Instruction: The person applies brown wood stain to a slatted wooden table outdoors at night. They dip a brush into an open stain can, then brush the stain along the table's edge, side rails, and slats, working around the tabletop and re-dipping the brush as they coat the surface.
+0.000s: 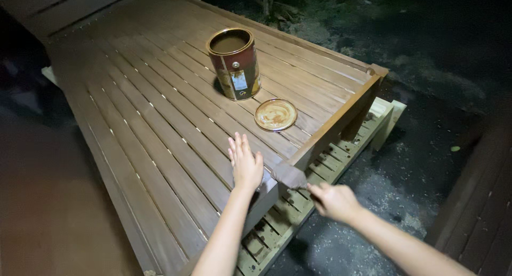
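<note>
**Staining of slatted surface: top coated, edge in hand**

Slatted surface [160,116] top reads uniformly dark. Left hand [245,164] rests flat, fingers spread. Right hand [333,200] grips brush [290,176] against the side rail. Open stain can [234,63] and lid [276,114] at twelve o'clock. Pale pallet [320,172] beneath remains bare.

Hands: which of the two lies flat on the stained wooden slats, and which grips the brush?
The left hand lies flat, fingers spread, on the slatted wooden surface. The right hand grips the brush against the surface's outer edge.
</note>
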